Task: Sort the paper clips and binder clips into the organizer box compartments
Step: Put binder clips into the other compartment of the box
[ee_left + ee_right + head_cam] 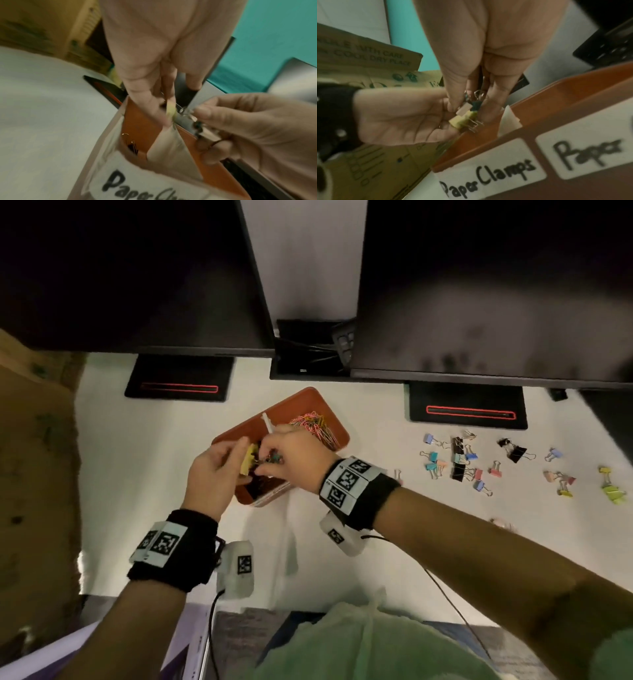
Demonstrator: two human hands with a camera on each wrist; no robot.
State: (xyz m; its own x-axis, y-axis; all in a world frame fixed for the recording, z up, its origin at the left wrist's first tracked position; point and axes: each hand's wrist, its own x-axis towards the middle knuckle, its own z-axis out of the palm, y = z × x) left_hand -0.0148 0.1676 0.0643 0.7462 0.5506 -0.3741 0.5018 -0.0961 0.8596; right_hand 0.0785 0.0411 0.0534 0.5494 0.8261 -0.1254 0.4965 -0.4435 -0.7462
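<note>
Dim, warm light; the white surface point(144, 460) is brightest at centre and darkens toward the bowed edges. Both wrist views are soft with motion blur, worst around the hands.

head: high, looking down | wrists: close, sharing organizer box point(301, 405)

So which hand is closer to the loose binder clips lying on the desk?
Right. The right hand is over the organizer box, on the side toward the loose binder clips. The left hand is at the box's far side from them.
</note>
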